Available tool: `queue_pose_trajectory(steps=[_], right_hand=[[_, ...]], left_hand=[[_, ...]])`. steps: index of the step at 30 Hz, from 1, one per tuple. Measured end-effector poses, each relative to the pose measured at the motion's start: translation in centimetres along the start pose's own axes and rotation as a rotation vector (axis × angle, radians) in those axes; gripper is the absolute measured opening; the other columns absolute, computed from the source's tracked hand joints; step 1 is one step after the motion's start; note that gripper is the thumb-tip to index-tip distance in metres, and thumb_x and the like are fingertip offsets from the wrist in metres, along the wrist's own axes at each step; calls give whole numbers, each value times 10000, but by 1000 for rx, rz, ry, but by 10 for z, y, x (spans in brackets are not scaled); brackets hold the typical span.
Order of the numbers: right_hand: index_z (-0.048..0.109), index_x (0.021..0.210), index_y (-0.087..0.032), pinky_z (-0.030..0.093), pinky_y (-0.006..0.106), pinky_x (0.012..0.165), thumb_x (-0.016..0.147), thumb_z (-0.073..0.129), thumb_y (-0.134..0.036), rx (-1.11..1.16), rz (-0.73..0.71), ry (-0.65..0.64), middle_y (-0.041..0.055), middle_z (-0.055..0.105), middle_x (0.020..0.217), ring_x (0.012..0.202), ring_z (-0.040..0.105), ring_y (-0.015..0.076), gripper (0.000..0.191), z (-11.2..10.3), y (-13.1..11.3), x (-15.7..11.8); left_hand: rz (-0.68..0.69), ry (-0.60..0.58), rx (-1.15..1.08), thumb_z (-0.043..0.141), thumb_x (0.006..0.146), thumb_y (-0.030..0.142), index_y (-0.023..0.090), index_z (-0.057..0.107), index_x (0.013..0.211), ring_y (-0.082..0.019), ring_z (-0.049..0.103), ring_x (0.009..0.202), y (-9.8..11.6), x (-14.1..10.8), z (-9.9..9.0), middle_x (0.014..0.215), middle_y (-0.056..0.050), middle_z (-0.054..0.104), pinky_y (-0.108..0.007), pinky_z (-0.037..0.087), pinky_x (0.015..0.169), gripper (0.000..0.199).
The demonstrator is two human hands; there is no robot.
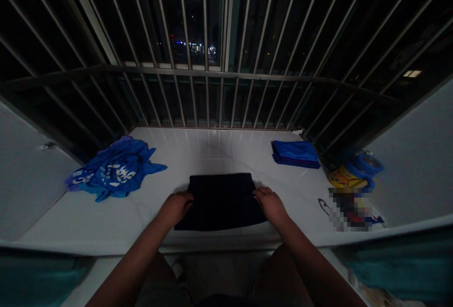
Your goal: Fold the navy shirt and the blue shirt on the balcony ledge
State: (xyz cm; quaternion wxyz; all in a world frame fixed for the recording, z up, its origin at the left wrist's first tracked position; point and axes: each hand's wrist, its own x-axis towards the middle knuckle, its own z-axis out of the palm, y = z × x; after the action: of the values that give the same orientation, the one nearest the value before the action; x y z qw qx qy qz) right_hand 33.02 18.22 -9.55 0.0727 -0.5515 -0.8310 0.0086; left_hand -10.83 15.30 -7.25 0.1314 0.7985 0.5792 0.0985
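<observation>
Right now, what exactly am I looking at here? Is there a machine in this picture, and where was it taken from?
There's no machine here, just a person's two bare hands. This one picture comes from a camera worn on their head, looking forward and down. The left hand and right hand rest on the sides of a dark cloth, though I can't tell whether they're gripping it. It lies on a white tiled ledge in front of metal bars. A crumpled blue printed cloth lies to the left, and a folded blue cloth to the right.
</observation>
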Motion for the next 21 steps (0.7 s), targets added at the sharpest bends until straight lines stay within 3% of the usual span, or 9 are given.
queue_pose_trajectory(steps=[4, 6, 8, 12, 15, 21], right_hand=[[769, 1371, -270, 550, 424, 1031, 1106, 527, -221, 15, -5, 145, 103, 786, 1285, 1141, 683, 299, 362, -16, -2, -1], [756, 1398, -254, 546, 437, 1065, 1130, 489, -240, 36, -15, 211, 114, 770, 1323, 1173, 674, 302, 379, -13, -3, -17], [757, 1397, -259, 543, 444, 1086, 1135, 480, -244, 38, -36, 237, 116, 762, 1342, 1203, 675, 301, 382, 2, -3, -43], [755, 1408, -294, 547, 445, 1106, 1036, 531, -135, -1, -91, 175, 92, 767, 1370, 1253, 689, 296, 463, 56, 3, -104], [679, 1528, -342, 534, 464, 1155, 990, 564, -137, -7, -75, 135, 72, 738, 1463, 1356, 663, 309, 587, 82, 7, -127], [717, 1475, -273, 487, 523, 1227, 1057, 590, -246, -34, -22, 208, 125, 661, 1586, 1462, 611, 341, 438, 72, -13, -112]], left_hand=[[27, 185, 8, 589, 1053, 190, 219, 795, 1203, -278, 789, 1063, 5, -4, -12, 1161, -99, 824, -419, 603, 1001, 256], [58, 293, 38, 557, 1089, 250, 223, 791, 1248, -293, 775, 1118, 7, -21, -1, 1224, -114, 818, -455, 595, 1048, 285], [89, 336, 87, 527, 1099, 269, 248, 801, 1261, -300, 766, 1154, 7, -48, 21, 1258, -107, 819, -481, 588, 1078, 319], [110, 268, 144, 542, 1010, 192, 366, 808, 1311, -285, 765, 1181, -1, -111, 71, 1300, -40, 826, -448, 613, 1059, 438], [90, 234, 144, 627, 953, 252, 494, 690, 1503, -308, 701, 1348, -8, -140, 86, 1438, 17, 780, -448, 616, 1078, 604], [85, 207, 121, 648, 980, 334, 468, 636, 1569, -328, 633, 1456, -6, -134, 85, 1566, -2, 704, -487, 590, 1161, 604]])
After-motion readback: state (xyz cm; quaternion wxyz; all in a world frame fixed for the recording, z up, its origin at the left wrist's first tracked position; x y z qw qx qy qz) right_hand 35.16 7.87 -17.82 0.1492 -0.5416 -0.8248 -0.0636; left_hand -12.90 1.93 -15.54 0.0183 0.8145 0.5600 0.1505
